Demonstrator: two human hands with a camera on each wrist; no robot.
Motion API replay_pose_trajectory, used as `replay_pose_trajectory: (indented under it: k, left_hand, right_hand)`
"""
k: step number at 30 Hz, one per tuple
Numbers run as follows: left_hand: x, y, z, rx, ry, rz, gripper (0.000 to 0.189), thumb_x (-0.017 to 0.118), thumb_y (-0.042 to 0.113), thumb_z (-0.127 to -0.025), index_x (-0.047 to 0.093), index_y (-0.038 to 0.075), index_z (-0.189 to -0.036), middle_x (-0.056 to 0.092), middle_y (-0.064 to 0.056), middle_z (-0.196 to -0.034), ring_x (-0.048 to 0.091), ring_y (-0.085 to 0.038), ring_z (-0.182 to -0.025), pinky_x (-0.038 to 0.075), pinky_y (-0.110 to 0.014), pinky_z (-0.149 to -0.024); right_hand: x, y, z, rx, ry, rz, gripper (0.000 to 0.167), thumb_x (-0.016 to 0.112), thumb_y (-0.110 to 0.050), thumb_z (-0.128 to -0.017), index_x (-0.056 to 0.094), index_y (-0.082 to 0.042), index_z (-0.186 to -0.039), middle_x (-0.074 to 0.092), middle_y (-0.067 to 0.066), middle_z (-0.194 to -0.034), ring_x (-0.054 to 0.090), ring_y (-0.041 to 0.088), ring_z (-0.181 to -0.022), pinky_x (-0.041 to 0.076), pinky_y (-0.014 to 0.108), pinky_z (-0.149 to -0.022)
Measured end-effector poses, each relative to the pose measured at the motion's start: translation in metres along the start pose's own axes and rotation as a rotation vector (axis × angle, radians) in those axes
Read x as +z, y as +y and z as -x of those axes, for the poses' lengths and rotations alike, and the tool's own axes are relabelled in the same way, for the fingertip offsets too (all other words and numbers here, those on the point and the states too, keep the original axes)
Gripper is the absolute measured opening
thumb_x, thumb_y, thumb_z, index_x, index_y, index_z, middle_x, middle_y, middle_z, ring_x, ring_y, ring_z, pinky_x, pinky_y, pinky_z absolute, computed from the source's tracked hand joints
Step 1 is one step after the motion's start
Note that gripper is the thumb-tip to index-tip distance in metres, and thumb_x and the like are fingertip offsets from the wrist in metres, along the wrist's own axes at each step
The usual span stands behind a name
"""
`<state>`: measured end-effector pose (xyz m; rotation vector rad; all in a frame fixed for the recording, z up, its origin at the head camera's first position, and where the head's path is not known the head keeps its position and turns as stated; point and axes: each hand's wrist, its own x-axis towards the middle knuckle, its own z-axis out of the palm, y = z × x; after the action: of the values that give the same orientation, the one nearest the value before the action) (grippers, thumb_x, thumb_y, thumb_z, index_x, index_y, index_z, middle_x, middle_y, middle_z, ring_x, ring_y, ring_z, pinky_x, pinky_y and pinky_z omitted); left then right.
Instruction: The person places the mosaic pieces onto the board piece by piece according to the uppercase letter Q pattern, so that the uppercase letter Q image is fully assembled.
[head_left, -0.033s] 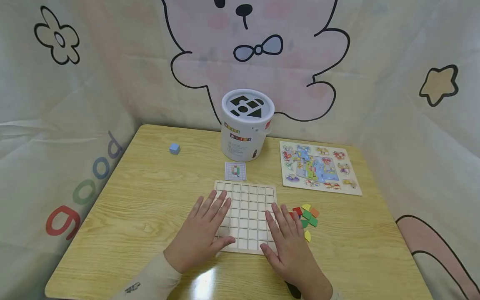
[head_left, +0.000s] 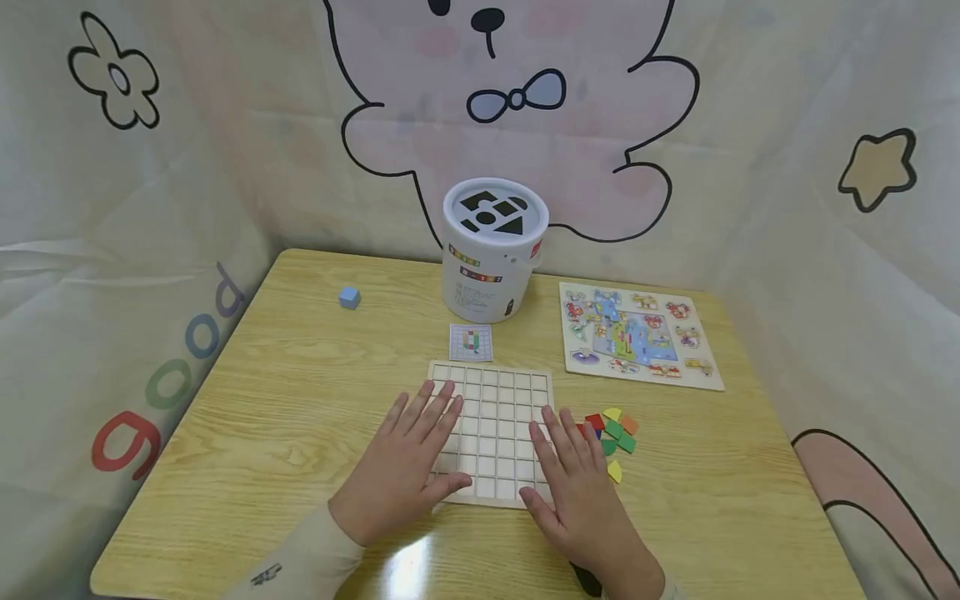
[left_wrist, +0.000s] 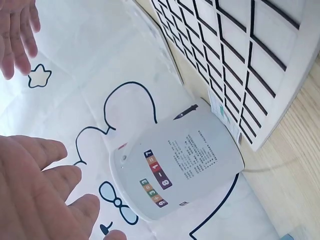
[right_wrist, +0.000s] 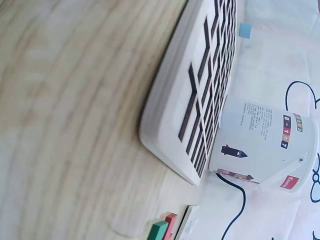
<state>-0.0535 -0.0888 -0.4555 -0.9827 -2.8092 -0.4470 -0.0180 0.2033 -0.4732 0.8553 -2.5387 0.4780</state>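
A pale wooden grid board (head_left: 487,450) lies on the table with its squares bare. Over its left side my left hand (head_left: 405,458) is held palm down, fingers straight and thumb pointing inward. My right hand (head_left: 576,500) mirrors it at the board's right edge, fingers extended, holding nothing. From the left wrist view, both the left hand (left_wrist: 40,195) and the right hand (left_wrist: 17,37) appear raised above the board (left_wrist: 225,50). Flat colored pieces, among them a green one (head_left: 626,442) and a yellow one (head_left: 615,472), lie beside the right fingers, which hide some of them.
Behind the board lies a small pattern card (head_left: 471,342), with a white bucket (head_left: 487,267) with a shape-cut lid beyond it. A picture puzzle board (head_left: 641,337) lies at the back right, a blue cube (head_left: 349,297) at the back left. Printed cloth surrounds the table's back and sides.
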Motion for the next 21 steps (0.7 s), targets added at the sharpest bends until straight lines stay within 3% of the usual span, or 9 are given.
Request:
replay_pose_trajectory:
  k: [6,12,15,17,21]
  left_hand:
    - [0.0,-0.006,-0.001,0.003,-0.047,0.015,0.11,0.069,0.07,-0.092,0.026,0.005,-0.17,0.015,-0.012,-0.177,0.011,-0.034,-0.163,0.014,-0.056,-0.129]
    - [0.002,-0.029,-0.002,0.016,-0.16,0.047,0.126,0.078,0.074,-0.081,0.024,0.003,-0.17,0.014,-0.015,-0.177,0.009,-0.037,-0.162,0.011,-0.057,-0.129]
    - [0.003,-0.041,0.0,0.036,-0.196,0.05,0.127,0.081,0.072,-0.079,0.026,0.002,-0.169,0.016,-0.016,-0.176,0.013,-0.039,-0.162,0.014,-0.06,-0.128]
    - [0.004,-0.048,0.001,0.043,-0.222,0.055,0.126,0.082,0.071,-0.079,0.026,0.002,-0.168,0.017,-0.017,-0.176,0.014,-0.041,-0.161,0.015,-0.06,-0.128]
    - [0.006,-0.058,0.005,0.034,-0.265,0.055,0.123,0.081,0.07,-0.081,0.028,0.0,-0.168,0.02,-0.02,-0.175,0.018,-0.043,-0.16,0.017,-0.061,-0.127]
  right_hand:
    - [0.002,0.008,0.006,0.02,-0.019,-0.004,0.071,0.03,-0.053,-0.115,0.035,-0.003,-0.166,0.024,0.014,-0.175,0.019,0.037,-0.16,0.001,0.049,-0.13]
    - [-0.018,0.036,0.019,0.107,-0.073,0.035,0.07,0.041,-0.05,-0.114,0.033,-0.004,-0.167,0.029,0.016,-0.173,0.029,0.041,-0.156,0.003,0.048,-0.13]
    - [-0.038,0.057,0.024,0.147,-0.057,0.099,0.069,0.042,-0.052,-0.113,0.042,-0.005,-0.163,0.044,0.018,-0.164,0.039,0.044,-0.149,0.02,0.06,-0.126]
    - [-0.05,0.073,0.023,0.147,-0.038,0.157,0.07,0.039,-0.056,-0.113,0.051,-0.003,-0.158,0.054,0.019,-0.155,0.049,0.045,-0.141,0.034,0.068,-0.116]
    - [-0.062,0.103,0.012,0.171,-0.04,0.246,0.056,0.064,-0.043,-0.106,0.066,0.0,-0.142,0.069,0.02,-0.134,0.065,0.046,-0.118,0.051,0.07,-0.091]
